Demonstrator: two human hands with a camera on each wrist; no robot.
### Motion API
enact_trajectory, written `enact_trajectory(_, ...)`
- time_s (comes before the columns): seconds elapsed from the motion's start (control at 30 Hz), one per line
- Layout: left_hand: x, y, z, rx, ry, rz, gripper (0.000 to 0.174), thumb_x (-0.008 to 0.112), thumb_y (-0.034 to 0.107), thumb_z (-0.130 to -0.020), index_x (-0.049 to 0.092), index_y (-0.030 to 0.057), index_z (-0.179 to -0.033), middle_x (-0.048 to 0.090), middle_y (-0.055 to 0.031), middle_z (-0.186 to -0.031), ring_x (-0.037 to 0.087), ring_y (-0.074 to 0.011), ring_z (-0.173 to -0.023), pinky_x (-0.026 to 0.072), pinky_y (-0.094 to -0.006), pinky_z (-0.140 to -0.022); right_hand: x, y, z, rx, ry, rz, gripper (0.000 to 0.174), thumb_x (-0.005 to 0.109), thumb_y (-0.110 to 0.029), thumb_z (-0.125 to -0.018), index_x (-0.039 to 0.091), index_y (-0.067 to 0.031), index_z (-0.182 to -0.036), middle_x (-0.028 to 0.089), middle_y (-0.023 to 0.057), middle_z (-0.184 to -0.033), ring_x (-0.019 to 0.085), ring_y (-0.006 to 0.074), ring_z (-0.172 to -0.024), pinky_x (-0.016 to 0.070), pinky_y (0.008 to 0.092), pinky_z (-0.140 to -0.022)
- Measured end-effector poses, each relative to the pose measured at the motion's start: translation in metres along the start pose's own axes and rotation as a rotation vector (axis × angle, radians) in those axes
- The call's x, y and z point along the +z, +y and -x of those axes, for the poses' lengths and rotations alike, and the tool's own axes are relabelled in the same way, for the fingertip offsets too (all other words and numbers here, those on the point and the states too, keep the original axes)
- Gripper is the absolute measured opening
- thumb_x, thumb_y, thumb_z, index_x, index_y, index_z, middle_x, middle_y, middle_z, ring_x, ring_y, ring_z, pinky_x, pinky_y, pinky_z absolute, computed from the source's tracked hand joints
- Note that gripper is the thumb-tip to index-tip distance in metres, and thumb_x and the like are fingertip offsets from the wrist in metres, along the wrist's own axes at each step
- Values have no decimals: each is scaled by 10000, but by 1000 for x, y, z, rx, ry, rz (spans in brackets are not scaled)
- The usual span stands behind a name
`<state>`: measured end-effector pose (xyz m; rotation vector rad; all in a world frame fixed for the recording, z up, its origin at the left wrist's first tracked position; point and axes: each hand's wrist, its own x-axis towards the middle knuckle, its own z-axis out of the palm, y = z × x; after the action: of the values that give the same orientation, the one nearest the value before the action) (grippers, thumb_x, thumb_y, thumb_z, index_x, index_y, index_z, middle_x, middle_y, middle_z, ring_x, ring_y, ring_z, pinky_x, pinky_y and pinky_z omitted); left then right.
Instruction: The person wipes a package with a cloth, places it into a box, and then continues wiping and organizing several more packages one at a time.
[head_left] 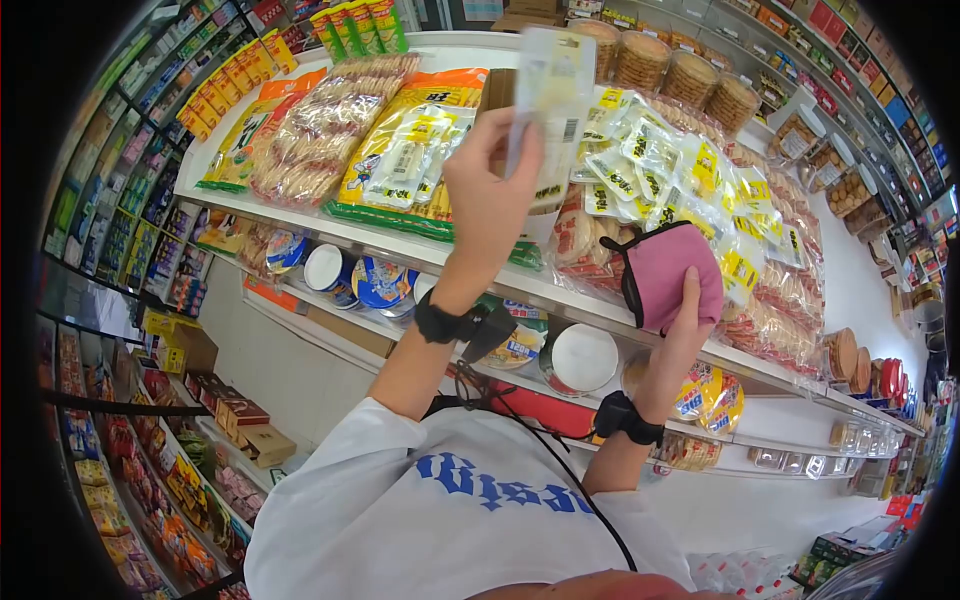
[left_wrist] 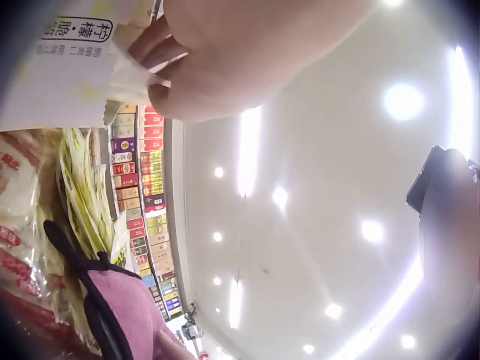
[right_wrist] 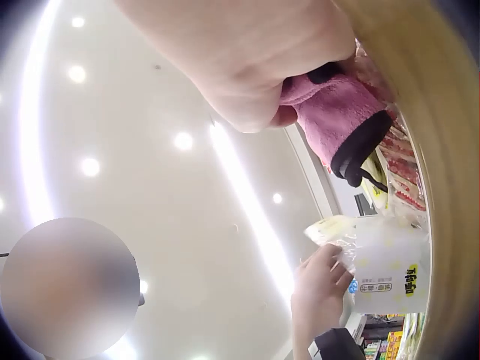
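Observation:
My left hand (head_left: 490,185) pinches a pale snack packet (head_left: 553,70) between thumb and fingers, high over the shelf; motion blurs it. Behind the packet stands a white printed box (right_wrist: 390,262) with yellow marks, its barcode side facing up in the head view. My right hand (head_left: 690,305) grips a pink cloth pouch (head_left: 675,275) with black trim and a black loop, low at the shelf's front edge. Beyond the pouch is a heap of white packets (head_left: 650,155) with yellow and green print, on top of bagged biscuits (head_left: 770,330).
To the left on the white shelf (head_left: 290,215) lie yellow snack bags (head_left: 400,150) and a bag of stacked crackers (head_left: 330,130). Round tubs of biscuits (head_left: 690,80) line the back. Noodle bowls (head_left: 585,355) fill the lower shelf. Another stocked rack (head_left: 150,470) stands at the left.

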<state>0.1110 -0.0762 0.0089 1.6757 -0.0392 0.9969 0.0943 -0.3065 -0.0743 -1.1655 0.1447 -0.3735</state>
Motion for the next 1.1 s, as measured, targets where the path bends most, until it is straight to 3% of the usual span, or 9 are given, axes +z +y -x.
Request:
enact_trajectory(0.1, -13, 15, 7, -177, -40, 278, 231, 608, 105, -1023, 568, -36, -1202, 712, -90, -1111, 674, -93, -933, 528, -244, -794, 9, -15, -6, 96, 111, -12, 366, 694, -147, -973, 623, 8, -1297, 673, 77, -1262, 638, 149, -1123, 498, 304, -973)
enact_trajectory(0.2, -25, 16, 17, -361, -143, 456, 286, 586, 118, -1036, 516, -13, -1280, 720, -94, -1083, 679, -95, -940, 534, -242, -812, 7, -6, -6, 77, 79, 16, 364, 683, -170, -985, 626, 6, -1298, 672, 72, -1256, 634, 140, -1118, 493, 303, -975)
enact_trajectory(0.5, -26, 12, 41, -535, -145, 777, 512, 557, 105, -1038, 384, 31, -1514, 549, -74, -1433, 528, -144, -1297, 420, -307, -1084, -2, -7, 7, 47, 149, -52, 358, 690, -184, -979, 635, -6, -1284, 674, 70, -1242, 639, 131, -1103, 506, 301, -959)
enact_trajectory(0.7, -27, 5, 50, -598, -210, 828, 521, 547, 135, -1048, 375, 48, -1532, 532, -55, -1459, 508, -147, -1323, 411, -313, -1097, -4, -8, 6, 66, 253, -167, 381, 654, -190, -1000, 603, 3, -1325, 671, 85, -1233, 628, 159, -1122, 488, 304, -980)
enact_trajectory(0.87, -10, 10, 72, -767, -322, 984, 510, 507, 163, -1070, 365, 42, -1545, 493, -60, -1502, 465, -156, -1374, 364, -311, -1140, -19, 54, 15, -393, 96, 444, 410, 541, -242, -1068, 559, 42, -1363, 642, 102, -1258, 604, 167, -1121, 468, 314, -971)
enact_trajectory(0.93, 9, 12, 89, -741, -437, 919, 521, 477, 175, -1083, 336, 30, -1563, 451, -72, -1542, 413, -164, -1420, 316, -312, -1173, -5, 50, 19, -357, -86, 546, 425, 494, -225, -1085, 519, 59, -1400, 615, 124, -1302, 585, 202, -1160, 446, 334, -1008)
enact_trajectory(1.0, 26, 15, 108, -606, -571, 723, 535, 444, 186, -1097, 298, 17, -1583, 400, -84, -1586, 349, -171, -1467, 259, -313, -1204, 11, 32, 17, -73, -308, 460, 445, 451, -208, -1096, 469, 66, -1447, 572, 156, -1382, 553, 244, -1244, 406, 351, -1073)
enact_trajectory(1.03, 28, 17, 109, -536, -651, 561, 550, 414, 195, -1107, 256, 5, -1598, 330, -94, -1629, 262, -172, -1507, 192, -311, -1225, 13, 29, 20, -76, -291, 352, 450, 446, -208, -1097, 458, 62, -1457, 563, 158, -1398, 544, 245, -1259, 398, 354, -1084)
enact_trajectory(1.1, 38, 17, 106, -610, -619, 677, 543, 416, 193, -1107, 269, 5, -1595, 326, -98, -1630, 263, -171, -1506, 192, -310, -1226, 15, 23, 22, -82, -265, 134, 459, 437, -208, -1099, 437, 52, -1477, 544, 163, -1430, 524, 248, -1289, 381, 360, -1106)
